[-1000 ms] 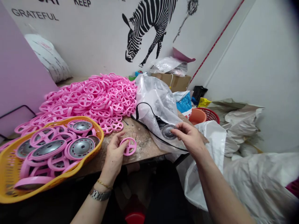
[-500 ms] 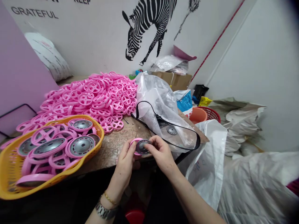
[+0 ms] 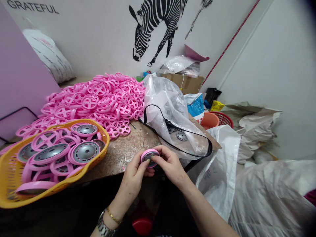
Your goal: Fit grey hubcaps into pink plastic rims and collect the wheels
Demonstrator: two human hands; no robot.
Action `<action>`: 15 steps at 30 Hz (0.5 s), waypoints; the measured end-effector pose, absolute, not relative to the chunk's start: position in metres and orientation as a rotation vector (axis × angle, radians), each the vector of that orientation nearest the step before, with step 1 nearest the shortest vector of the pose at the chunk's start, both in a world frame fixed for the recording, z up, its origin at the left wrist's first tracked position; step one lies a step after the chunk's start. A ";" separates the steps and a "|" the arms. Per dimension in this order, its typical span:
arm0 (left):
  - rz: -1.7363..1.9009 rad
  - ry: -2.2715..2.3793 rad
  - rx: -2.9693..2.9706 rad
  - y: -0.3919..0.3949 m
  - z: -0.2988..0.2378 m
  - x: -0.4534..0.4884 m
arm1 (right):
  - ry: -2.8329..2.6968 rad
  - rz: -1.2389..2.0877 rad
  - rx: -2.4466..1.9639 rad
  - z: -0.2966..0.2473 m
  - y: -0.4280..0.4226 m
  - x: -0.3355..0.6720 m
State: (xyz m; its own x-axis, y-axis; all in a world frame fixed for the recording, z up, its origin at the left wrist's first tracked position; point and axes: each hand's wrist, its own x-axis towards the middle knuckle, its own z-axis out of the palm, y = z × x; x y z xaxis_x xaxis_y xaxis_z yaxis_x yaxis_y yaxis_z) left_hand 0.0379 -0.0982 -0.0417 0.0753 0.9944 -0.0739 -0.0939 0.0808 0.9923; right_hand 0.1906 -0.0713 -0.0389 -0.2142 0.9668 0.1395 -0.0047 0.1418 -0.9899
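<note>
A pink toy wheel [image 3: 149, 151] with a dark grey disc seated inside its rim is between my two hands, just over the table's front edge. My left hand [image 3: 135, 169] grips its left side, thumb pressed on the disc. From the right, my right hand [image 3: 170, 164] pinches the same wheel, its thumb also on the disc. To the left, a yellow basket [image 3: 105, 144] holds several pink wheels with grey discs in them. Behind it lies a big heap of pink spoked wheels [image 3: 90, 101]. More grey discs [image 3: 182, 136] show inside a clear plastic bag [image 3: 163, 95] on the table.
The worn brown table [image 3: 118, 158] ends close before me. A white sack [image 3: 222, 158] hangs at its right edge, with larger sacks [image 3: 271, 194] beyond. An orange tub [image 3: 209, 120] and a red basket [image 3: 223, 119] stand behind. A red stool [image 3: 142, 226] is below.
The grey disc, held partly beside the pink wheel before, now sits within its rim. Both hands have drawn together, with both thumbs pressing on the disc.
</note>
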 end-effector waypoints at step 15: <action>1.152 1.231 1.487 -0.104 -0.046 0.040 | -1.373 1.171 -1.039 -0.047 -0.083 0.188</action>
State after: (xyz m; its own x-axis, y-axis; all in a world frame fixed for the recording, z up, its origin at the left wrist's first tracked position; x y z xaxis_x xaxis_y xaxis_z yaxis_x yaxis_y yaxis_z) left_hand 0.0401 -0.1036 -0.0456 0.0852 0.9885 0.1248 0.1901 -0.1391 0.9719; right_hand 0.1875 -0.0832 -0.0471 -0.1187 0.9804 0.1572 -0.0004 0.1583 -0.9874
